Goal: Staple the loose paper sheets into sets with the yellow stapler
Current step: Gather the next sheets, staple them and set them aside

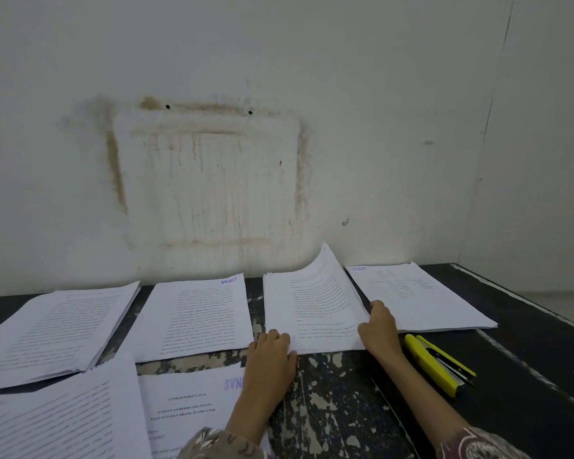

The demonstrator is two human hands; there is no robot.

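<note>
- The left hand point(272, 351) lies flat, fingers straight, pressing the near left corner of the third paper stack point(315, 309) at 12 o'clock.
- The right hand point(380, 329) curls around that stack's near right edge.
- The yellow stapler point(439, 364) lies on the dark table point(527, 376) at 3 o'clock, just beside the right wrist.
- More paper stacks point(57, 326) spread toward 9 o'clock.

worn black table point(345, 409), stained white wall point(212, 160)

Printed paper stacks point(193, 316) across table; yellow stapler point(439, 364) lying right.
</note>
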